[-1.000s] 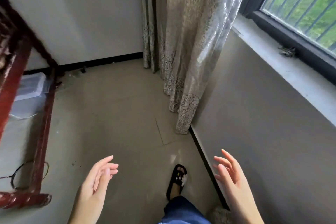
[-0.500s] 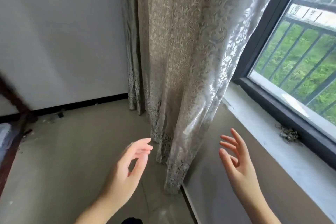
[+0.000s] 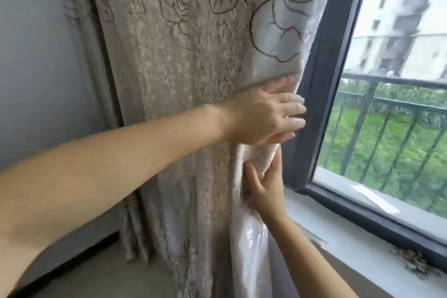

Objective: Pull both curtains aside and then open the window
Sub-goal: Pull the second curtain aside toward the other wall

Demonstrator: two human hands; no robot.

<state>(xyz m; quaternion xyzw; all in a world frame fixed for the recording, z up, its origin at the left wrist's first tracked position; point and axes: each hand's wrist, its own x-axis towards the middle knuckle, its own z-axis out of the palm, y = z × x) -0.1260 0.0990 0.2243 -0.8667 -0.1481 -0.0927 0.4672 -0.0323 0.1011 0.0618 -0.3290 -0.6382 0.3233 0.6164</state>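
Note:
A beige curtain [image 3: 188, 60] with dark rose outlines hangs bunched at the left of a dark-framed window [image 3: 314, 94]. My left hand [image 3: 266, 116] lies on the curtain's right edge, its fingers curled around the fabric next to the frame. Just below, my right hand [image 3: 266, 181] presses flat against the same edge, fingers spread, thumb on the cloth. The glass [image 3: 387, 128] is uncovered on the right, showing a railing, greenery and a building. Whether the window is open I cannot tell. No second curtain is in view.
A pale windowsill [image 3: 350, 237] runs below the frame, with a small dark clump [image 3: 413, 261] of debris at its right. A grey wall [image 3: 36, 68] stands left of the curtain; the floor [image 3: 108, 278] shows at the bottom.
The view has swung up from the floor to the curtain. Both hands have risen from hanging free to the curtain's right edge, the left one gripping it.

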